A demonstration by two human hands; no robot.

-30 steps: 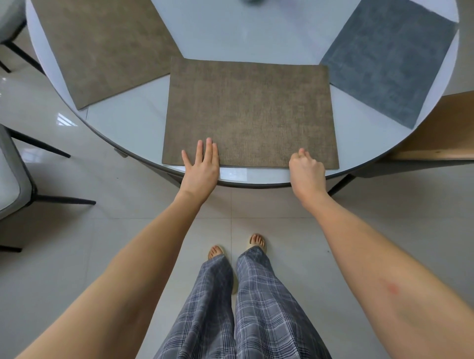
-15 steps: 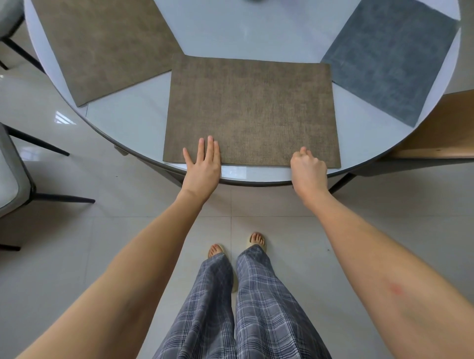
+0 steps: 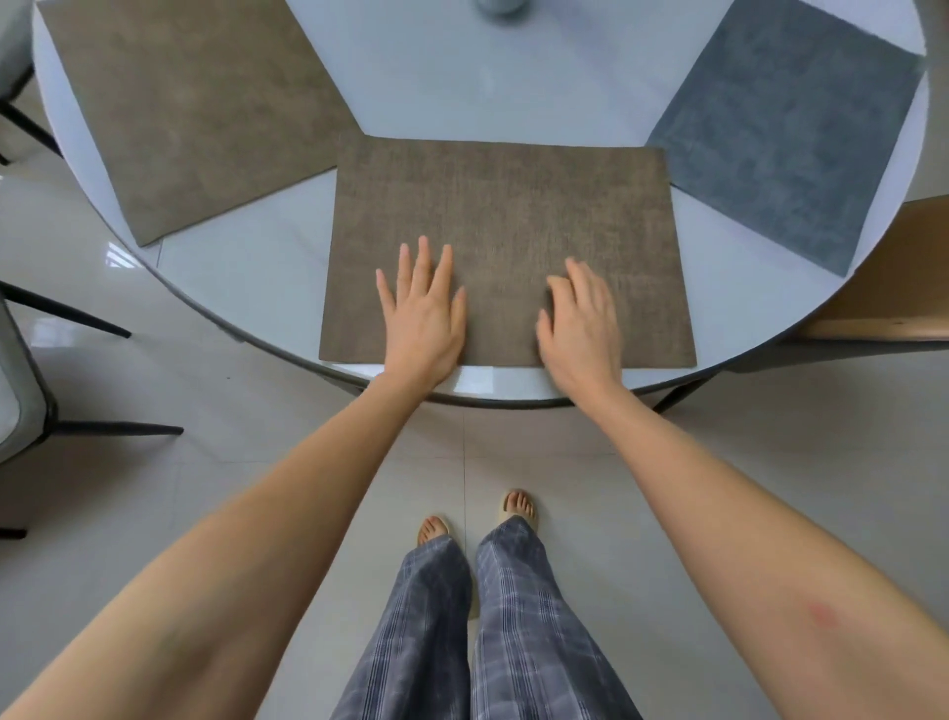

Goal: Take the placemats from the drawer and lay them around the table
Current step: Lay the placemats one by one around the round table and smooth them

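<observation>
A brown placemat [image 3: 508,205] lies flat on the round white table [image 3: 257,267], its near edge along the table's rim in front of me. My left hand [image 3: 423,318] rests palm down on its near part, fingers spread. My right hand [image 3: 580,324] lies beside it on the same mat, fingers loosely spread, slightly blurred. A second brown placemat [image 3: 195,108] lies at the left, its corner touching the middle mat's far left corner. A blue-grey placemat [image 3: 785,123] lies at the right.
A grey round object [image 3: 500,6] stands at the table's far middle, cut off by the frame. Chairs with black legs [image 3: 61,313] stand at the left on the tiled floor. A wooden surface [image 3: 893,277] sits at the right, below the table's rim.
Both hands moved forward from the mat's near edge onto its surface and toward each other. My right hand opened from a curled grip at the edge.
</observation>
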